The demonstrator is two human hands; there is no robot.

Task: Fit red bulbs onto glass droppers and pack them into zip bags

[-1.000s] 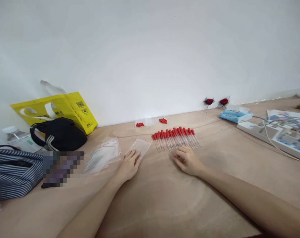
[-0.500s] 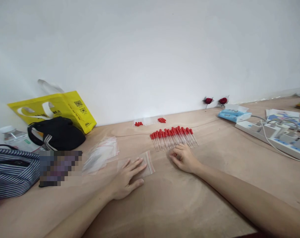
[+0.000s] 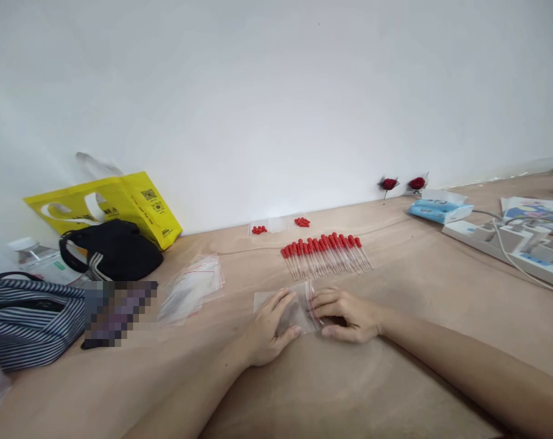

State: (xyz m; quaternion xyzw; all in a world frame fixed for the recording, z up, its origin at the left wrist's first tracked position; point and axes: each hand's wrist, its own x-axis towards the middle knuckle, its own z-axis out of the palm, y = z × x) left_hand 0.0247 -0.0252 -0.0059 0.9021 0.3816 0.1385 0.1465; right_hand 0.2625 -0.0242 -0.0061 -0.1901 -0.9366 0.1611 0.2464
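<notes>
A clear zip bag (image 3: 301, 314) with a red line near its right end lies on the wooden table. My left hand (image 3: 269, 329) rests on the bag's left part, fingers spread. At the bag's right end, my right hand (image 3: 347, 314) has its fingers curled at the red-lined edge, with thumb and fingers apart. Just beyond the hands lies a row of clear droppers with red bulbs (image 3: 324, 250). To the left is a fanned pile of clear zip bags (image 3: 196, 286). Two small groups of red bulbs (image 3: 302, 222) lie near the wall on clear plastic.
Left: a yellow bag (image 3: 152, 210), a black pouch (image 3: 116, 250), a plastic bottle (image 3: 38, 259) and a striped bag (image 3: 33, 323). Right: a blue tissue pack (image 3: 438, 210), a white power strip (image 3: 468, 235) with plugs and cables, and two dark red roses (image 3: 389, 183) by the wall.
My left hand and the bag under it have moved right. My right hand has come down from the droppers' tips to the bag's right edge. The view has shifted slightly.
</notes>
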